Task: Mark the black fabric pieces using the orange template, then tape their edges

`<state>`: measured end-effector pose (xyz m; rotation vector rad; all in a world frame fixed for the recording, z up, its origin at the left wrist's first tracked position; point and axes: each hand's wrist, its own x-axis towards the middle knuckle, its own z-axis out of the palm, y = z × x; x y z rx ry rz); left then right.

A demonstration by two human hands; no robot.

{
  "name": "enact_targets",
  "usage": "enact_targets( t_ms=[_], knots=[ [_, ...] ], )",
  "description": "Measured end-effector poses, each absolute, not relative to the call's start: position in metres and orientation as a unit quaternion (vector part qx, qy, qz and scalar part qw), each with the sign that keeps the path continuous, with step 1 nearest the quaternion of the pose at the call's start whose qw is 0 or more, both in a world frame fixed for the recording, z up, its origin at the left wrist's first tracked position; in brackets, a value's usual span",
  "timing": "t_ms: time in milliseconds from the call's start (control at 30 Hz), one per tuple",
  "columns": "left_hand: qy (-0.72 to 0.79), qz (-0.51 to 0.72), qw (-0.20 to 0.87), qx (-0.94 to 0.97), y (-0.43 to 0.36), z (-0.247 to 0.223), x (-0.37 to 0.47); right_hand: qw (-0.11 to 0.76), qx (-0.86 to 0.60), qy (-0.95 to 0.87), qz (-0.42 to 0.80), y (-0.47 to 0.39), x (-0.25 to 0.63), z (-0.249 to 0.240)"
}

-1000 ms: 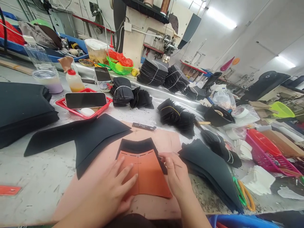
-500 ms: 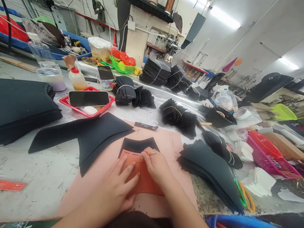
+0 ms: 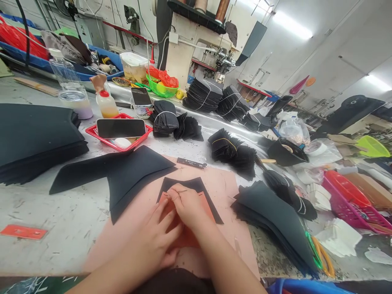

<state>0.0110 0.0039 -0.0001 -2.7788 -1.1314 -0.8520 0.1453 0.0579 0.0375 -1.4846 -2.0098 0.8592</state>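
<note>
My left hand (image 3: 153,232) lies with fingers spread on an orange template (image 3: 209,209), pressing it against a dark, cut leather-like piece (image 3: 196,184). Pinched in my right hand (image 3: 190,206) is a thin pen-like stick (image 3: 183,191); its tip is hidden by my fingers near the template's upper left edge. Short dark slots show along that upper edge. Both hands nearly touch and cover much of the template. Under all this is a pink mat (image 3: 226,196).
Left lie larger dark pieces (image 3: 137,171) and a dark stack (image 3: 33,130); right, another stack (image 3: 269,216) with scissors (image 3: 326,261) beside it. Behind are a small black ruler (image 3: 191,163), a red basket (image 3: 141,139) carrying a phone, and tied black bundles (image 3: 223,145).
My right hand has slid left along the template's upper edge, toward my left fingers, with the stick still pinched. The view has shifted slightly, so the scene sits further right.
</note>
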Motion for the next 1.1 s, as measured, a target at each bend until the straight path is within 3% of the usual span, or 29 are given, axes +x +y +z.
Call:
enact_targets(
  t_ms=[133,367,567,767,900,1000,1100],
  knots=[
    [-0.369,-0.275,0.008,-0.888,0.002,-0.002,0.011,0.273,-0.518,-0.726,0.359,0.06,0.157,0.038],
    [-0.386,-0.278,0.009,-0.879,0.001,-0.009,0.009,0.319,-0.617,-0.637,0.335,0.065,0.235,0.026],
    [-0.389,-0.267,0.019,-0.881,0.001,-0.014,0.01,0.355,-0.651,-0.583,0.331,0.044,0.244,0.026],
    [-0.365,-0.263,0.076,-0.89,0.007,-0.016,0.007,0.226,-0.725,-0.618,0.203,0.002,0.236,0.046],
    [-0.301,-0.242,0.145,-0.911,0.017,-0.014,0.0,0.205,-0.734,-0.622,0.179,-0.006,0.224,0.051],
    [-0.278,-0.256,0.165,-0.911,0.023,-0.01,-0.007,0.252,-0.703,-0.656,0.108,-0.011,0.218,0.046],
    [-0.311,-0.262,0.14,-0.903,0.026,-0.007,-0.015,0.359,-0.641,-0.675,0.067,-0.02,0.231,0.045]
  ],
)
